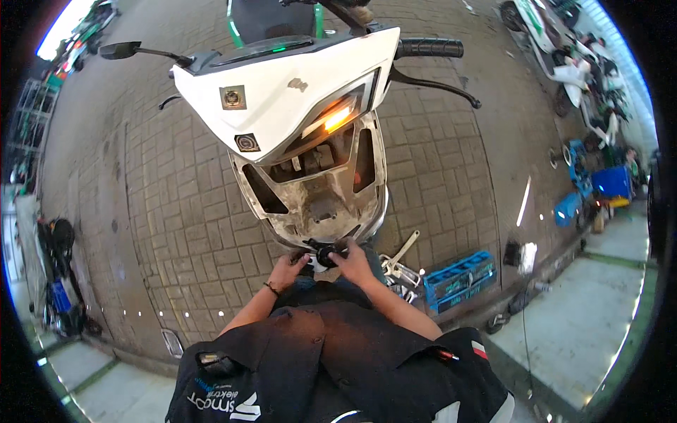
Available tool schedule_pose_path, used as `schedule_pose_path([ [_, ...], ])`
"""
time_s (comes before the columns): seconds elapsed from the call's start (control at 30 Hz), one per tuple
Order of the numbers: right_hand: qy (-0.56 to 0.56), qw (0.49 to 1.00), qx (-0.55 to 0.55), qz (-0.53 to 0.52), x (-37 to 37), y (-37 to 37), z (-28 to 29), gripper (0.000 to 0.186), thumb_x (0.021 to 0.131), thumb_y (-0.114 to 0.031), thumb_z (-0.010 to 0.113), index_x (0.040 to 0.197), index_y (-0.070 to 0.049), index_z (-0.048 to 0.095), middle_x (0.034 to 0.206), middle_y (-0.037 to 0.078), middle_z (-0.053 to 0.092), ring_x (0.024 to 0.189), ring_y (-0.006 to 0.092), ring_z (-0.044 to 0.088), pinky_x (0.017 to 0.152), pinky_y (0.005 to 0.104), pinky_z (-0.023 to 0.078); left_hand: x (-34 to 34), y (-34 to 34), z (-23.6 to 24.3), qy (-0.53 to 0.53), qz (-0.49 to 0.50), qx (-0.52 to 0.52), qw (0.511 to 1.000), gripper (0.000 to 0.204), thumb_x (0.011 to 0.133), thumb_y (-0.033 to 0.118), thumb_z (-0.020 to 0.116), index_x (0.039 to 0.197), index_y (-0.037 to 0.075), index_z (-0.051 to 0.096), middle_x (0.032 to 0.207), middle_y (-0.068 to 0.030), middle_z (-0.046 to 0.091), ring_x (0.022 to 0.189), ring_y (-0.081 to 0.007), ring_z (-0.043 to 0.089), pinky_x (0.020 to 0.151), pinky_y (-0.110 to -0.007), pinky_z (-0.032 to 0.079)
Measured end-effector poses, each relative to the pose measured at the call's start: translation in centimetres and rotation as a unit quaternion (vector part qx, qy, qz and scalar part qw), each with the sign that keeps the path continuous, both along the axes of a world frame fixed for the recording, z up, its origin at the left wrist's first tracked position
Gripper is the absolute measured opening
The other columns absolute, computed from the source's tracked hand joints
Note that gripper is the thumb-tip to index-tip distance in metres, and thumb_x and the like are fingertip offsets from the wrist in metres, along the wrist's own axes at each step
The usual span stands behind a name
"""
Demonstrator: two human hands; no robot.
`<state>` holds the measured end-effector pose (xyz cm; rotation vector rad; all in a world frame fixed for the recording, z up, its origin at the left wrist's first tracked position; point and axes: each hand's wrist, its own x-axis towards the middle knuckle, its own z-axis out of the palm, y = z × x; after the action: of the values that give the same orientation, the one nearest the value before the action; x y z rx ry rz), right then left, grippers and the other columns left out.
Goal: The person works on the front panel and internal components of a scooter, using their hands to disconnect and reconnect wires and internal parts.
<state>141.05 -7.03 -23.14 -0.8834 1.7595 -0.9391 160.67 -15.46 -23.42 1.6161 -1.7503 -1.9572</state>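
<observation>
A white scooter faces me with its lit amber lamp and a dirty front panel below. My left hand and my right hand are at the panel's lower edge, on either side of a small black part. The right fingers are closed on that part. The left fingers are curled at its left, and what they grip is too small to make out.
A blue crate and loose metal tools lie right of my hands on the paving. Several scooters stand along the right wall, near blue containers. Dark items line the left side.
</observation>
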Motion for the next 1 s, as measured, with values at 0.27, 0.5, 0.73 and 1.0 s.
schedule_pose_path([
  [0.27,0.257,0.955,-0.116,-0.097,-1.3,-7.9,4.5,0.030,0.076,-0.012,0.061,0.098,0.004,0.049,0.097,0.025,0.053,0.094,0.0413,0.051,0.080,0.0434,0.041,8.2,-5.7,1.3,0.011,-0.107,-0.102,0.989,0.032,0.085,0.020,0.057,0.109,-0.002,0.055,0.095,-0.0183,0.063,0.086,-0.0257,0.062,0.075,-0.033,0.048],
  [0.5,0.346,0.920,-0.156,-0.094,0.2,-11.4,3.6,0.036,0.077,-0.013,0.060,0.106,0.004,0.046,0.094,0.024,0.052,0.095,0.0413,0.049,0.081,0.0443,0.040,11.0,-7.8,2.5,-0.005,-0.169,-0.208,0.963,0.029,0.082,0.019,0.058,0.103,-0.001,0.056,0.097,-0.0201,0.060,0.090,-0.0330,0.058,0.077,-0.039,0.047],
  [0.73,0.097,0.921,-0.099,-0.363,2.4,-4.0,-0.9,0.033,0.078,-0.012,0.057,0.106,0.005,0.049,0.108,0.025,0.053,0.101,0.0343,0.053,0.083,0.0376,0.042,8.2,-11.3,4.6,-0.028,-0.327,-0.412,0.850,0.024,0.080,0.011,0.056,0.102,0.002,0.057,0.101,-0.0160,0.056,0.096,-0.0347,0.053,0.081,-0.039,0.045],
  [1.0,0.292,0.938,0.012,-0.189,8.1,0.9,-8.8,0.031,0.072,-0.008,0.053,0.100,0.005,0.055,0.109,0.023,0.051,0.098,0.0399,0.049,0.085,0.0418,0.041,1.3,-17.1,3.2,0.054,-0.467,-0.480,0.741,0.026,0.076,0.004,0.049,0.100,0.004,0.056,0.099,-0.0132,0.057,0.098,-0.0297,0.054,0.084,-0.036,0.045],
])
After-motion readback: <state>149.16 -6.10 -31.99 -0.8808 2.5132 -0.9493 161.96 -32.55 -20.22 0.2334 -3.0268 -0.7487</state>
